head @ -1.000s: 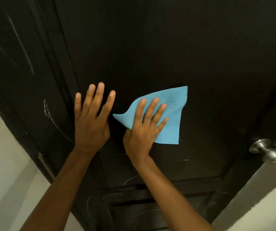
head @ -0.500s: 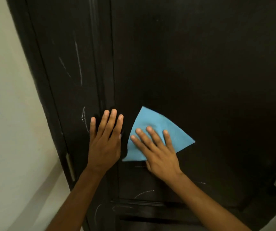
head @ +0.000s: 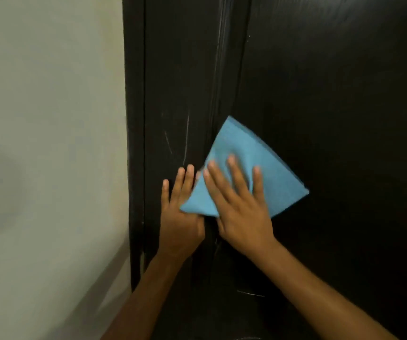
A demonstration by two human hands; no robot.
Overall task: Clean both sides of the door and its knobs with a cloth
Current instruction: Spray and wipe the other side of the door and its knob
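A dark, almost black door (head: 332, 99) fills the right and middle of the view, with pale scratch marks near its left stile. A folded blue cloth (head: 251, 153) lies flat against it. My right hand (head: 241, 212) presses the cloth to the door with straight, spread fingers. My left hand (head: 180, 217) rests flat on the door just left of it, and the cloth's lower left corner overlaps its fingers. No knob is in view.
The dark door frame (head: 135, 143) runs down the left of the door. A pale wall (head: 50, 143) takes up the left third of the view. More white scratch lines (head: 249, 293) show low on the door.
My right hand has slid the cloth left until it overlaps my left hand. The view has swung left, so the knob has left the frame and more wall shows.
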